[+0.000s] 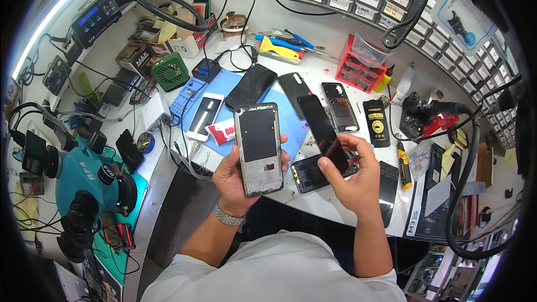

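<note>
My left hand (228, 183) is closed around a bare phone frame (258, 139), upright, its black and silvery inner side showing. A thin black phone screen panel (321, 128) is held, tilted, between the thumb and fingers of my right hand (361, 181). The two pieces are apart, side by side above the bench. Beneath the panel lies an opened dark phone (309, 174), partly covered by my right hand. Farther back on the blue mat (228, 148) are a white phone (205, 115) and a black phone (251, 86), with a dark back cover (295, 90) beside them.
Right of the mat lie another phone housing (340, 107), a black-and-yellow package (376, 123) and a yellow cutter (404, 165). A red drawer box (361, 67) stands behind. A teal microscope (89, 176) occupies the left, with cables around it. A thick hose (469, 181) hangs at right.
</note>
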A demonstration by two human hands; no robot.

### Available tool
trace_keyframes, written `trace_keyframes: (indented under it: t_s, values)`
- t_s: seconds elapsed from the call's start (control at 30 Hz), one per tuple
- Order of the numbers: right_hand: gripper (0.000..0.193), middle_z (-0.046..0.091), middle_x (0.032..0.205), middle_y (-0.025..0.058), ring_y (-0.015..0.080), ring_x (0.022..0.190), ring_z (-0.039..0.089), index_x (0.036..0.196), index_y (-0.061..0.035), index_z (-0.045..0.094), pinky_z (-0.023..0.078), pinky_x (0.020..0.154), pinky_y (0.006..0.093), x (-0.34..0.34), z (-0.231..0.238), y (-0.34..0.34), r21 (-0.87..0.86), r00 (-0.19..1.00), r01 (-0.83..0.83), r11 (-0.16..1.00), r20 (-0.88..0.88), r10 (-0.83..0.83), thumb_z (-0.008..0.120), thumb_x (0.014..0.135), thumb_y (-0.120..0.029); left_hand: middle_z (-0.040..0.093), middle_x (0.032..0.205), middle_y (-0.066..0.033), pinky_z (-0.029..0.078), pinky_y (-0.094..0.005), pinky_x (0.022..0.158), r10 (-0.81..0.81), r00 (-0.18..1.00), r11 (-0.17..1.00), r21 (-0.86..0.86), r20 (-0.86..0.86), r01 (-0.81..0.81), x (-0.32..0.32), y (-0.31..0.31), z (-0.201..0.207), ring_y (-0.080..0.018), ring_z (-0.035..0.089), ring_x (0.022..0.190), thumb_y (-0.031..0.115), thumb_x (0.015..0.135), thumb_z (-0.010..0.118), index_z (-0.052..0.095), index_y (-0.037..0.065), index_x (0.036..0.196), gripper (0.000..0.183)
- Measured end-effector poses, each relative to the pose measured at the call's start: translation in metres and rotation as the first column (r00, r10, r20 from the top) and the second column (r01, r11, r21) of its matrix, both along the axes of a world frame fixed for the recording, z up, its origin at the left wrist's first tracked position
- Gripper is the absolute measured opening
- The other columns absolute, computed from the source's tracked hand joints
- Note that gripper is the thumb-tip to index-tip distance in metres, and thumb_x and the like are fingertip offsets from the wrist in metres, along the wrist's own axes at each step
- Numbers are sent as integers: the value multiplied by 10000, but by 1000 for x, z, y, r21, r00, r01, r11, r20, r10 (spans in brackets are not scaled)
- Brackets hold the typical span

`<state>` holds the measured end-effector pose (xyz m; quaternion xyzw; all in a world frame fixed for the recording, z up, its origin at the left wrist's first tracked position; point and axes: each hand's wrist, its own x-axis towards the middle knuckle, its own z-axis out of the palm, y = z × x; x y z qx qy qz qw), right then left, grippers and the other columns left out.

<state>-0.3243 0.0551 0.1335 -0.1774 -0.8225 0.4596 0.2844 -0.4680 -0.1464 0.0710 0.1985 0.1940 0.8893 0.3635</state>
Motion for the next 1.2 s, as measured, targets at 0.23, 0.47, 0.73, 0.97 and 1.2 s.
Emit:
trace_keyframes:
  t_s: [0.23,0.47,0.73,0.97,1.2]
  values:
    - [646,609,1407,255,422,1311,574,1382,17,658,430,1106,536,6,-31,-16,409,976,-82,909,218,-10,908,854,-258,554,1577,-322,538,-638,1134,-4,992,999,36,126,0,1,-13,-2,-481,610,1395,507,1088,461,409,-19,1675,790]
    - [720,262,1756,384,549,1656,227,1653,58,428,201,1322,619,-27,-5,-61,442,920,-363,820,30,391,643,1079,-320,510,1665,-238,461,-510,1251,-5,997,998,55,72,1,26,-3,-22,-360,535,1524,420,1145,354,395,29,1697,679]
    - [730,256,1801,308,455,1697,209,1667,108,380,153,1343,644,-39,-10,-40,491,995,-94,866,28,92,414,1172,-428,464,1728,-157,373,-493,1313,-63,998,991,116,-31,66,26,-11,-34,-316,487,1571,411,1132,325,355,61,1722,687]
    - [744,201,1788,377,529,1679,188,1693,100,332,180,1344,626,-39,-19,-51,499,990,-123,858,127,68,468,1163,-405,563,1652,-143,408,-486,1289,50,998,999,1,-46,-50,33,-11,-21,-302,551,1518,404,1123,352,418,74,1690,659]
    - [851,170,1796,375,511,1692,152,1701,125,266,168,1350,631,-29,-33,-76,398,852,-478,783,-5,523,451,1155,-501,583,1584,-241,387,-552,1303,123,990,992,-42,63,-120,19,0,2,-371,558,1488,480,1099,374,513,-29,1584,717]
